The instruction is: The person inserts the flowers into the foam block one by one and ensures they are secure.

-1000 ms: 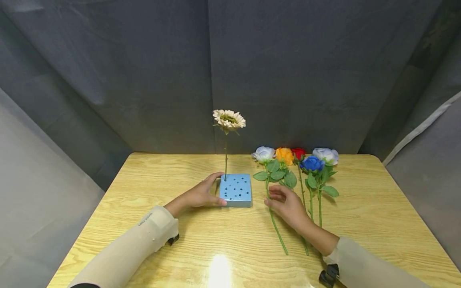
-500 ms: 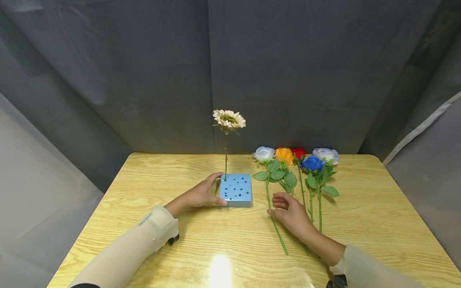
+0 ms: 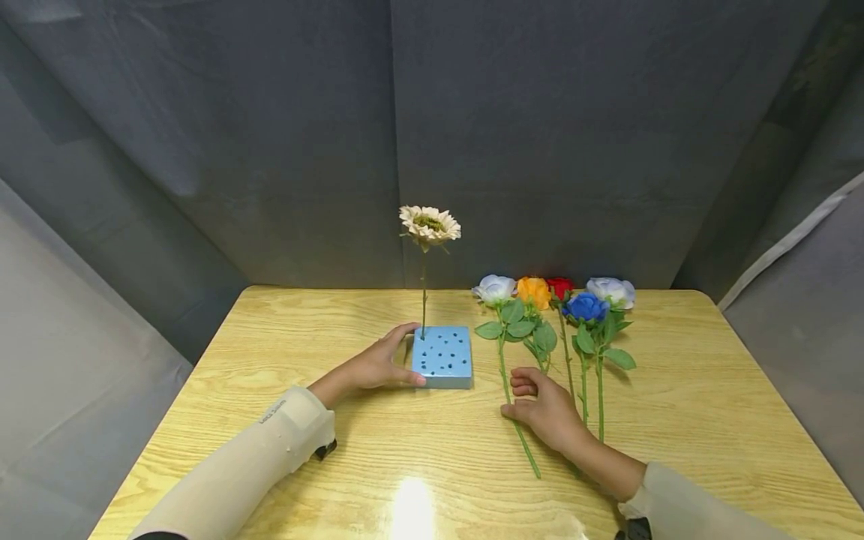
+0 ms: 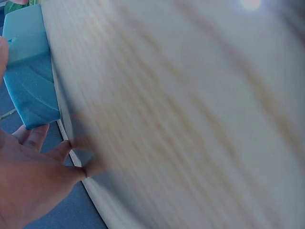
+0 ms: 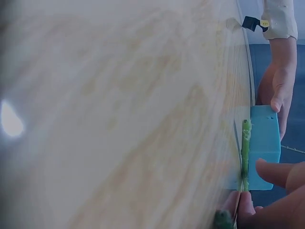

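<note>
A blue foam block (image 3: pixel 442 360) with several holes in its top sits on the table. My left hand (image 3: pixel 378 364) holds it from the left, thumb at the front face and fingers at the back. From its back left hole rises an upright cream artificial flower (image 3: pixel 430 227). My right hand (image 3: pixel 543 409) is low over the stem of a pale lilac artificial rose (image 3: pixel 494 289) lying on the table. In the right wrist view, the rose's green stem (image 5: pixel 245 152) runs between the thumb and the fingers; the thumb is apart from it, the fingertips close to it.
Right of the pale rose lie an orange flower (image 3: pixel 533 292), a red rose (image 3: pixel 559 288), a blue rose (image 3: pixel 586 307) and another pale rose (image 3: pixel 611 292), leaves overlapping. Grey curtains (image 3: pixel 304 150) stand behind and beside the wooden table (image 3: pixel 324 480).
My right hand has drawn back toward the near side along the pale rose's stem. The left hand, the block and the flowers have stayed in place.
</note>
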`<control>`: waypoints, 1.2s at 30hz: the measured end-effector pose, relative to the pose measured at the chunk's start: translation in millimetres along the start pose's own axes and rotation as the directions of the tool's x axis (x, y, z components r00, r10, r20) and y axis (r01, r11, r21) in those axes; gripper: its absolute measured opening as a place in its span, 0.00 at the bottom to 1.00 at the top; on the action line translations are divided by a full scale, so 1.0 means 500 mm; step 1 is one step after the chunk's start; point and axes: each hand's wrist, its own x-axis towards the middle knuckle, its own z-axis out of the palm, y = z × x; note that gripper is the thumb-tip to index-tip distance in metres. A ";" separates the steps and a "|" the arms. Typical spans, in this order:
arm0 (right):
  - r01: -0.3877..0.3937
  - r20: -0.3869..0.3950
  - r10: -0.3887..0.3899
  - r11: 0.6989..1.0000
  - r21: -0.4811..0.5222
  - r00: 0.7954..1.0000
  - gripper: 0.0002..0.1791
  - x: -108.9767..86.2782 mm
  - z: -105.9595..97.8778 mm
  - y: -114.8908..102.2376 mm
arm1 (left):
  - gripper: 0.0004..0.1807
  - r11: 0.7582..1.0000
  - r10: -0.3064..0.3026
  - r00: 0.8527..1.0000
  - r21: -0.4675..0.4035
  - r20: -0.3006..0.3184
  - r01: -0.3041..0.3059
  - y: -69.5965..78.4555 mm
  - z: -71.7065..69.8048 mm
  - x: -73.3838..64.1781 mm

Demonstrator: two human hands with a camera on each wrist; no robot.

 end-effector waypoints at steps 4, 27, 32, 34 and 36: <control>0.017 0.007 -0.017 0.999 -0.038 1.000 0.35 0.001 0.003 0.000 | 0.65 1.000 0.007 1.000 0.000 0.000 -0.007 0.000 0.000 -0.001; 0.020 0.055 -0.008 0.977 -0.213 0.998 0.31 0.017 0.009 -0.025 | 0.64 1.000 0.012 1.000 0.019 -0.016 -0.012 -0.003 0.004 0.002; 0.004 0.068 0.011 0.976 -0.217 0.998 0.33 0.021 0.009 -0.028 | 0.64 1.000 0.010 1.000 0.022 -0.012 -0.010 -0.003 0.003 0.001; 0.000 0.075 0.017 0.976 -0.216 0.997 0.34 0.022 0.009 -0.030 | 0.64 1.000 0.011 1.000 0.021 -0.013 -0.011 -0.003 0.003 0.001; 0.000 0.081 0.018 0.977 -0.214 0.997 0.34 0.021 0.011 -0.032 | 0.64 1.000 0.015 1.000 0.021 -0.016 -0.015 -0.003 0.003 0.001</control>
